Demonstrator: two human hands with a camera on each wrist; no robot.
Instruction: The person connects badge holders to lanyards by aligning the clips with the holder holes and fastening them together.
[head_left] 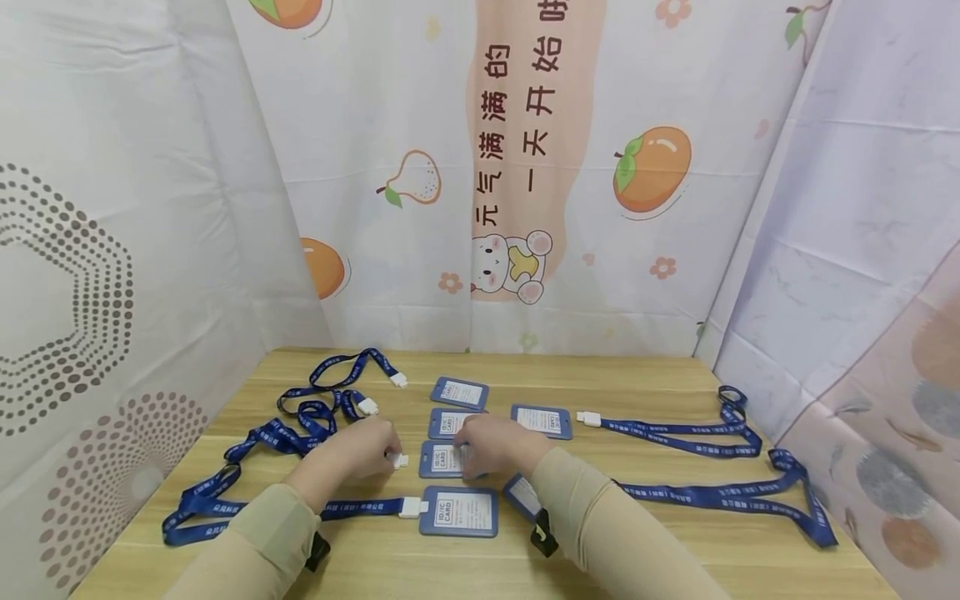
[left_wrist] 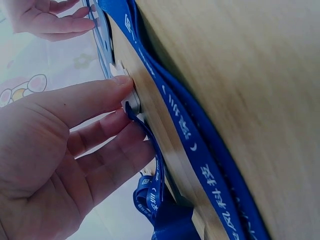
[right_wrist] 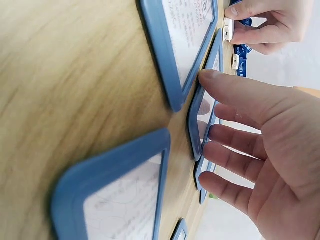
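My left hand (head_left: 366,446) pinches the white plastic clip (left_wrist: 132,98) of a blue lanyard (left_wrist: 159,170) between thumb and forefinger, low over the table. In the head view this clip points at the left short end of a blue-framed badge holder (head_left: 435,459), third from the back in its column. Over that holder's right part lies my right hand (head_left: 497,446). Its thumb meets the near edge in the right wrist view, while its slightly bent fingers (right_wrist: 235,157) spread above the clear face, reflected there. Nothing is visibly gripped by them.
In front lies another badge holder (head_left: 480,528), a lanyard clip (head_left: 411,507) at its end. Behind are two more holders (head_left: 459,392); to the right, another pair (head_left: 542,422). Tangled lanyards (head_left: 315,417) lie left, two lanyards (head_left: 690,433) right. A printed curtain (head_left: 420,275) hangs behind.
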